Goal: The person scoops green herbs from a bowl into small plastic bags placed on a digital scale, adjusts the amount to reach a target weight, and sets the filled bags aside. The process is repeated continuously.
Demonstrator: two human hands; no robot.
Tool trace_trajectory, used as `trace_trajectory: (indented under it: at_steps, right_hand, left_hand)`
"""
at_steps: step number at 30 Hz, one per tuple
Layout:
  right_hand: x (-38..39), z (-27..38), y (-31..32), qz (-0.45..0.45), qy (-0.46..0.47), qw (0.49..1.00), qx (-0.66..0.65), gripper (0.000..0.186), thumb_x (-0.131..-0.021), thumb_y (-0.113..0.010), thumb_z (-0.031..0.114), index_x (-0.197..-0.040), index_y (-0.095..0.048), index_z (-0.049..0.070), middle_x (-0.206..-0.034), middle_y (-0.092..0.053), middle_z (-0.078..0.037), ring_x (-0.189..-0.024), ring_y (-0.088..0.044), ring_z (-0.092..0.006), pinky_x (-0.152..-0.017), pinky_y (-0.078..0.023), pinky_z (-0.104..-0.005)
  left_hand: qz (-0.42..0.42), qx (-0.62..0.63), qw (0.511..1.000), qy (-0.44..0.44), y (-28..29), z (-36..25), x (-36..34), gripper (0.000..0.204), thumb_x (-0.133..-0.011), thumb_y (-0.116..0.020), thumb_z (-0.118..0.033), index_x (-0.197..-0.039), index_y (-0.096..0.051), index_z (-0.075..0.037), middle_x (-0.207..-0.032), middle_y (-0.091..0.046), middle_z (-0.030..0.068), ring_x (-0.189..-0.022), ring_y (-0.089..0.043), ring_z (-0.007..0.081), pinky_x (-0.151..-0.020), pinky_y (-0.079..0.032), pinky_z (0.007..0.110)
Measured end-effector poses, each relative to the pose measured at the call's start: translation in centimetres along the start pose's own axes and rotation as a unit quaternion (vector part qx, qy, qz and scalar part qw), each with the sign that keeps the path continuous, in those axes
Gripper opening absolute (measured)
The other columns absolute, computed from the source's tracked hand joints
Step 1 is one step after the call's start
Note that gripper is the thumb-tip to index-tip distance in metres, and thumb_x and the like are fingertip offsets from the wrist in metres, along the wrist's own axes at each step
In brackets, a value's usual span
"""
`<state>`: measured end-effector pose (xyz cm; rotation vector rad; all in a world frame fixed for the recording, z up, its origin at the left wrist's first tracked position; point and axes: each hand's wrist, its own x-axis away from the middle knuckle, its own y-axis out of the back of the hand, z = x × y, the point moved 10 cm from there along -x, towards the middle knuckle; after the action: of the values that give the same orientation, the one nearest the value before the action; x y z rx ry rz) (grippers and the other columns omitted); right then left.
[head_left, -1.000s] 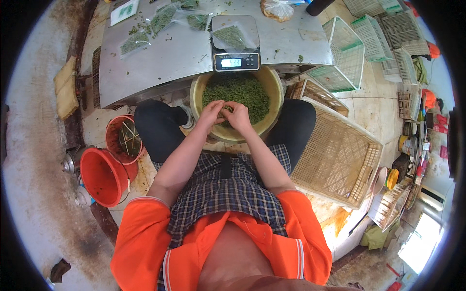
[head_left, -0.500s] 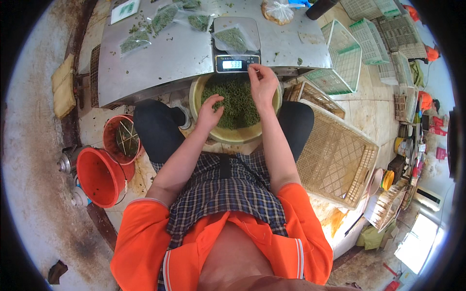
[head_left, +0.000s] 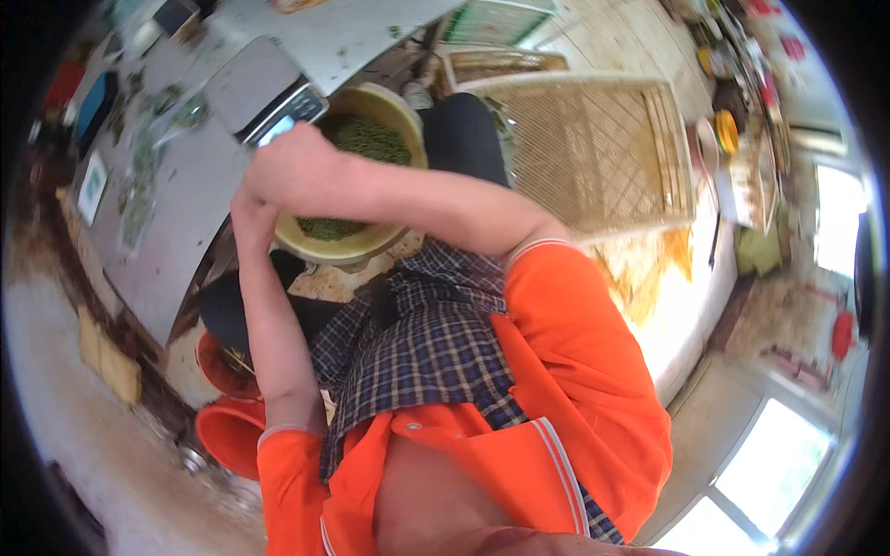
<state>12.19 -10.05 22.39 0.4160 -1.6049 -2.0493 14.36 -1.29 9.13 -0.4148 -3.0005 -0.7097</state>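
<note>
My right hand (head_left: pixel 298 165) reaches across to the left, curled and drawn against my left hand (head_left: pixel 252 206) just in front of the digital scale (head_left: pixel 255 85). The back of the right hand covers its fingers and most of the left hand's, so whatever is between them is hidden. No bag lies on the scale's grey platform; its lit display is partly behind my hand. Below my right forearm stands a yellowish basin (head_left: pixel 414 120) with small green plant bits (head_left: pixel 371 139) in it. Clear bags with green pieces (head_left: pixel 190 113) lie on the metal table (head_left: pixel 171 255) left of the scale.
A large tan slatted crate (head_left: pixel 593 153) lies at my right. A red bucket (head_left: pixel 232 437) and another red bucket (head_left: pixel 218 371) stand by my left leg. A white-and-green card (head_left: pixel 91 188) lies at the table's left. A green-and-white crate (head_left: pixel 491 23) is at the back.
The view has swung left. The bag of green pieces has left the scale platform. My right hand has moved from the scale's right side across to my left hand, which has left the basin.
</note>
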Motion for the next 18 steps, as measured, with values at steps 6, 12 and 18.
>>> trace_trajectory:
  at_steps: [6, 12, 18]
  right_hand:
    - [7.0, -3.2, -5.3, 0.007, -0.127, 0.98, -0.152, 0.018, -0.071, -0.066, 0.016, -0.086, -0.071, 0.008, -0.084, -0.069, -0.011, -0.083, -0.068, -0.0273, -0.069, -0.053, -0.0384]
    - [15.2, -7.7, 0.3, -0.333, -0.142, 0.929, -0.071, 0.016, -0.068, -0.065, 0.018, -0.082, -0.066, 0.012, -0.076, -0.064, -0.003, -0.076, -0.064, -0.0222, -0.068, -0.05, -0.0345]
    - [25.4, -17.1, 2.9, -0.338, -0.288, 0.894, -0.051, 0.012, -0.075, -0.068, 0.02, -0.085, -0.065, 0.013, -0.088, -0.064, -0.002, -0.079, -0.064, -0.0239, -0.066, -0.053, -0.0369]
  left_hand:
    - [0.081, 0.071, 0.993, 0.047, -7.1, 1.2, 5.1, 0.042, -0.077, -0.075, -0.012, -0.113, -0.061, 0.002, -0.104, -0.067, 0.0082, -0.095, -0.061, 0.0132, -0.081, -0.049, 0.029]
    - [0.108, -0.006, 0.994, -0.037, -10.8, -3.8, 3.9, 0.05, -0.075, -0.075, -0.005, -0.123, -0.058, -0.001, -0.118, -0.062, 0.0088, -0.108, -0.057, 0.0166, -0.09, -0.045, 0.031]
    - [0.085, 0.098, 0.988, -0.078, -13.0, -9.1, 1.2, 0.056, -0.078, -0.071, -0.003, -0.131, -0.053, -0.009, -0.131, -0.055, 0.0075, -0.121, -0.051, 0.0199, -0.095, -0.044, 0.032]
